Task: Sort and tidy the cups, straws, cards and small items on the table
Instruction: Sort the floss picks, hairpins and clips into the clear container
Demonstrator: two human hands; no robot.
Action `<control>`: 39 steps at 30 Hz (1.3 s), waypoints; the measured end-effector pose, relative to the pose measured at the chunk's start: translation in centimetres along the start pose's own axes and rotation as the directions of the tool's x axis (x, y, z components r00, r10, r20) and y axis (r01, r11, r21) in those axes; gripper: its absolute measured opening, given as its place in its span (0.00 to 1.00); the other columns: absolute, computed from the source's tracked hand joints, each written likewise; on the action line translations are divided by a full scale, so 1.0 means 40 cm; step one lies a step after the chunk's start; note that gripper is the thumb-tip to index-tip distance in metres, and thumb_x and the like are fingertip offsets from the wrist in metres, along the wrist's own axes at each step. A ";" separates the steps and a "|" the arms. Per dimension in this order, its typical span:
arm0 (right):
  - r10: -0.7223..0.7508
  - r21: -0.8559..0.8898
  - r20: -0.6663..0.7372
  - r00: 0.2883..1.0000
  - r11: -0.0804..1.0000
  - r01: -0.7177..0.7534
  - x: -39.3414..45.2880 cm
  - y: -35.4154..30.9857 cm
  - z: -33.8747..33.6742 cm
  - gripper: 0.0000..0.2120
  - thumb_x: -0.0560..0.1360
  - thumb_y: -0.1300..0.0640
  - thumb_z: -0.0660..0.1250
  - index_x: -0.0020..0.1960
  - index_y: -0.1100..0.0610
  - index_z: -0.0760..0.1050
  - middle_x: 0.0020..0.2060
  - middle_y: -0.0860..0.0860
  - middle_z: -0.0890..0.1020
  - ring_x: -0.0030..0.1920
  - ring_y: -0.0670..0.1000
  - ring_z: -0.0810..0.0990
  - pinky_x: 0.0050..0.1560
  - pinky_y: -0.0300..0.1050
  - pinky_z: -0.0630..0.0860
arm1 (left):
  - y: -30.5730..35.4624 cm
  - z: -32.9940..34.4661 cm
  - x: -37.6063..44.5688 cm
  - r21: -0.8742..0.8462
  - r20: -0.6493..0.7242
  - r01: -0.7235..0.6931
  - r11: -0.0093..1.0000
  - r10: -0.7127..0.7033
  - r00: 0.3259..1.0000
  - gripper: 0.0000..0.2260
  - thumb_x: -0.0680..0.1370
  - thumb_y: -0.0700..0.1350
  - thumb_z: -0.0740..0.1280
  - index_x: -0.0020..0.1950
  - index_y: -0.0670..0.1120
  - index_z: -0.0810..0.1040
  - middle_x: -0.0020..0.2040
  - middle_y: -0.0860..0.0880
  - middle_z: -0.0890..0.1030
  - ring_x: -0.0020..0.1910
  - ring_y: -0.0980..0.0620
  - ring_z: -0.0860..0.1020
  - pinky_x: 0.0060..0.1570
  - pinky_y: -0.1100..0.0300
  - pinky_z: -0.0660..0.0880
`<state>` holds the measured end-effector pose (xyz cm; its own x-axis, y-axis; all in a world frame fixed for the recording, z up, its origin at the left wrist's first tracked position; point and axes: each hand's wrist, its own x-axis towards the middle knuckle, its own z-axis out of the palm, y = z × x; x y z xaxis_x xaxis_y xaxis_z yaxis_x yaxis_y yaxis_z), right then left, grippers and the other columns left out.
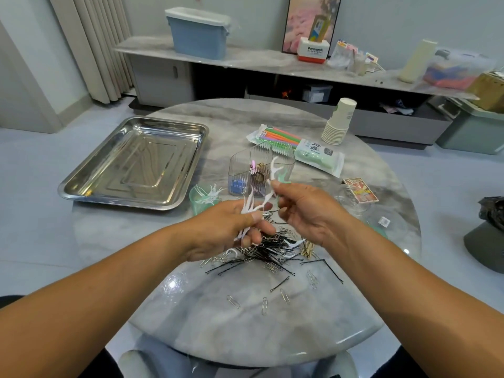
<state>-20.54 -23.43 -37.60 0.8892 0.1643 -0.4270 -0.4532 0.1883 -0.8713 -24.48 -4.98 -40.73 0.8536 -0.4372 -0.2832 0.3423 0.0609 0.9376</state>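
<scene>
My left hand (pixel 231 227) grips a bunch of white floss picks (pixel 249 207) above a mixed pile of black hairpins and paper clips (pixel 270 252). My right hand (pixel 305 208) pinches a couple of floss picks (pixel 275 170), one white and one green, held up in front of a clear divided organiser (pixel 245 173). A small green cup (pixel 197 199) left of my left hand holds more white picks. A stack of paper cups (pixel 338 124), a pack of coloured straws (pixel 283 137) and a deck of cards (pixel 360 190) lie further back on the right.
A steel tray (pixel 81 184) sits at the table's left. A green-white packet (pixel 319 156) lies beside the straws. Loose paper clips (pixel 261 302) lie near the front of the round marble table (pixel 191 323). A clear lid (pixel 381 222) rests at the right.
</scene>
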 end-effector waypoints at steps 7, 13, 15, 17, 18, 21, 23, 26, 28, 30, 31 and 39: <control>-0.386 -0.323 -0.014 0.922 0.875 0.361 0.001 -0.039 -0.033 0.05 0.73 0.56 0.77 0.42 0.57 0.85 0.32 0.49 0.80 0.33 0.44 0.75 0.35 0.38 0.74 | 0.021 -0.039 -0.010 -0.600 0.060 0.203 0.774 -0.210 0.976 0.31 0.83 0.60 0.55 0.70 0.33 0.72 0.62 0.32 0.80 0.59 0.37 0.82 0.55 0.48 0.82; -0.500 -0.415 0.162 0.851 0.748 0.518 -0.026 -0.030 0.003 0.01 0.73 0.58 0.77 0.43 0.55 0.86 0.35 0.46 0.84 0.35 0.41 0.79 0.38 0.33 0.75 | 0.020 -0.048 -0.012 -0.636 0.153 0.241 0.733 -0.186 0.971 0.39 0.80 0.68 0.56 0.72 0.33 0.69 0.67 0.30 0.76 0.65 0.34 0.78 0.61 0.43 0.78; -0.279 -0.370 0.095 0.955 0.881 0.294 -0.032 -0.039 0.003 0.07 0.72 0.56 0.78 0.44 0.59 0.84 0.32 0.48 0.81 0.32 0.42 0.76 0.31 0.36 0.72 | 0.023 -0.041 -0.016 -0.628 0.125 0.203 0.751 -0.160 0.979 0.28 0.81 0.53 0.64 0.72 0.32 0.70 0.68 0.31 0.75 0.65 0.35 0.78 0.62 0.45 0.77; -0.057 -0.333 0.090 0.994 0.939 0.084 -0.035 -0.035 0.001 0.05 0.71 0.57 0.79 0.43 0.58 0.85 0.30 0.48 0.80 0.29 0.43 0.74 0.27 0.36 0.68 | 0.019 -0.035 -0.014 -0.619 0.047 0.136 0.773 -0.137 0.989 0.22 0.78 0.35 0.65 0.71 0.32 0.70 0.67 0.32 0.77 0.64 0.37 0.79 0.62 0.48 0.78; -0.022 -0.335 0.078 0.997 0.941 0.047 -0.035 -0.029 0.001 0.04 0.71 0.58 0.79 0.41 0.57 0.85 0.29 0.48 0.79 0.29 0.43 0.73 0.26 0.36 0.67 | 0.015 -0.031 -0.012 -0.608 0.003 0.105 0.787 -0.130 0.991 0.20 0.77 0.30 0.63 0.70 0.32 0.71 0.65 0.33 0.79 0.63 0.39 0.80 0.61 0.50 0.79; -0.067 -0.448 -0.005 0.998 0.892 0.058 -0.034 -0.015 0.005 0.06 0.71 0.56 0.79 0.43 0.57 0.84 0.32 0.49 0.82 0.31 0.44 0.76 0.30 0.37 0.69 | 0.006 -0.022 -0.006 -0.583 -0.088 0.052 0.811 -0.127 0.988 0.15 0.79 0.28 0.62 0.65 0.33 0.75 0.59 0.36 0.83 0.57 0.43 0.84 0.53 0.54 0.82; -0.086 -0.506 -0.029 0.996 0.861 0.060 -0.032 -0.012 0.007 0.08 0.71 0.56 0.79 0.46 0.59 0.85 0.34 0.51 0.83 0.33 0.45 0.77 0.33 0.39 0.70 | 0.004 -0.017 -0.005 -0.569 -0.127 0.030 0.822 -0.124 0.984 0.14 0.78 0.30 0.64 0.63 0.33 0.77 0.58 0.37 0.84 0.54 0.44 0.85 0.50 0.55 0.83; 0.036 -0.427 0.013 0.999 0.904 -0.028 -0.030 -0.003 0.010 0.07 0.72 0.57 0.78 0.46 0.60 0.86 0.36 0.55 0.83 0.32 0.47 0.75 0.33 0.38 0.71 | 0.000 -0.008 0.001 -0.540 -0.206 -0.010 0.841 -0.120 0.971 0.10 0.80 0.31 0.65 0.60 0.33 0.78 0.54 0.38 0.85 0.51 0.46 0.85 0.45 0.57 0.83; 0.083 -0.395 0.028 0.996 0.917 -0.065 -0.028 0.006 0.013 0.08 0.72 0.57 0.78 0.48 0.60 0.86 0.38 0.55 0.85 0.32 0.47 0.76 0.33 0.38 0.73 | -0.001 -0.001 0.003 -0.526 -0.254 -0.034 0.850 -0.119 0.960 0.08 0.80 0.31 0.64 0.58 0.34 0.79 0.50 0.39 0.85 0.47 0.47 0.86 0.43 0.58 0.83; 0.066 -0.405 0.003 0.998 0.913 -0.059 -0.023 0.018 0.013 0.09 0.71 0.56 0.79 0.47 0.60 0.86 0.38 0.56 0.85 0.31 0.47 0.75 0.33 0.39 0.73 | 0.000 0.001 0.004 -0.534 -0.291 -0.051 0.844 -0.126 0.948 0.09 0.80 0.31 0.64 0.59 0.34 0.78 0.49 0.39 0.85 0.45 0.47 0.85 0.43 0.57 0.83; 0.050 -0.412 -0.013 0.999 0.910 -0.051 -0.021 0.024 0.016 0.07 0.71 0.56 0.79 0.44 0.59 0.86 0.37 0.57 0.85 0.29 0.47 0.74 0.32 0.39 0.72 | 0.000 0.003 0.005 -0.540 -0.309 -0.059 0.840 -0.133 0.942 0.09 0.80 0.30 0.64 0.59 0.33 0.78 0.49 0.38 0.85 0.44 0.47 0.85 0.44 0.57 0.83; -0.060 -0.379 -0.063 0.996 0.925 0.032 -0.025 0.085 0.050 0.06 0.72 0.57 0.79 0.40 0.57 0.83 0.32 0.50 0.85 0.28 0.44 0.80 0.30 0.38 0.74 | 0.001 0.028 0.005 -0.526 -0.303 -0.080 0.847 -0.098 0.948 0.09 0.84 0.34 0.60 0.61 0.35 0.77 0.52 0.38 0.85 0.46 0.46 0.86 0.46 0.53 0.84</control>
<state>-23.07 -21.03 -39.65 0.9171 0.0915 -0.3881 -0.3669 -0.1876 -0.9112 -24.73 -6.08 -40.54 0.8945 -0.1486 -0.4217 0.4278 0.5585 0.7106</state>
